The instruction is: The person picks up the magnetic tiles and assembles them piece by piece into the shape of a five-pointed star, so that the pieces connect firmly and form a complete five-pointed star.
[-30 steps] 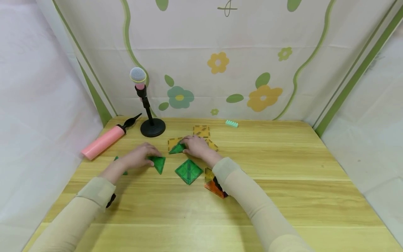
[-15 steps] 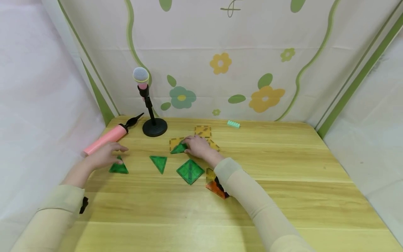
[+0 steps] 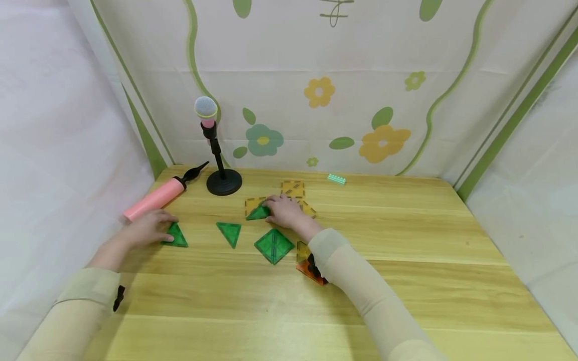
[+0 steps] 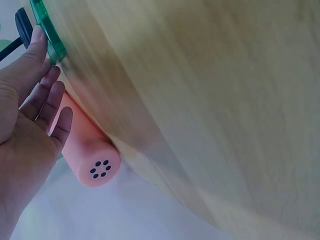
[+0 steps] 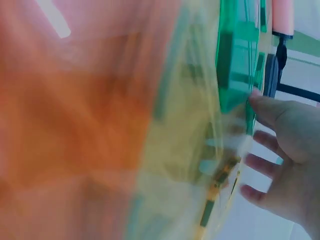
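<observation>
My left hand (image 3: 145, 233) pinches a translucent green triangular magnetic tile (image 3: 178, 236) at the table's left side. In the left wrist view the thumb lies against that tile's edge (image 4: 52, 37), and the other fingers are partly behind it. My right hand (image 3: 284, 210) holds another green triangular tile (image 3: 257, 213), tilted over the orange-yellow tiles (image 3: 252, 202). In the right wrist view its thumb meets green plastic. A loose green triangle (image 3: 229, 233) lies between the hands. Two green triangles side by side form a diamond (image 3: 273, 246) nearer the front.
A pink hand pump (image 3: 155, 199) lies just beyond the left hand. Behind it stands a toy microphone (image 3: 206, 108) on a black base (image 3: 224, 182). An orange tile (image 3: 309, 272) and a yellow tile (image 3: 302, 251) sit under the right forearm. A mint brick (image 3: 336, 179) is at the back.
The left hand has let go of the middle green triangle, moved left and closed its fingers on the far-left one. The right hand keeps its place; the head view has shifted slightly.
</observation>
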Demonstrator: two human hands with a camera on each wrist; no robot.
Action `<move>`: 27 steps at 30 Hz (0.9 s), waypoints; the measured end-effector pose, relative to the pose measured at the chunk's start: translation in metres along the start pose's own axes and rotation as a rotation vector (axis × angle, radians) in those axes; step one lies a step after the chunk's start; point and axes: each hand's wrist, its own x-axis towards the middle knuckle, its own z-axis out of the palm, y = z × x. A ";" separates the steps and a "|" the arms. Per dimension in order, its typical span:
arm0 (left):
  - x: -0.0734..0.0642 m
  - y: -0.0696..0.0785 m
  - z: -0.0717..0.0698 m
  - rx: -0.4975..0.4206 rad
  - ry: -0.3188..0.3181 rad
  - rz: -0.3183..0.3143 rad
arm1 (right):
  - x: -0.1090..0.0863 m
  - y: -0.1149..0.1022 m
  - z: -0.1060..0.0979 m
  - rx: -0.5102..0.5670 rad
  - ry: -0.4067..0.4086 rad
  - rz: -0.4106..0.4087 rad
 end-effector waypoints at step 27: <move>0.036 0.044 0.018 -0.015 -0.045 0.003 | -0.015 -0.055 0.008 0.040 -0.093 -0.342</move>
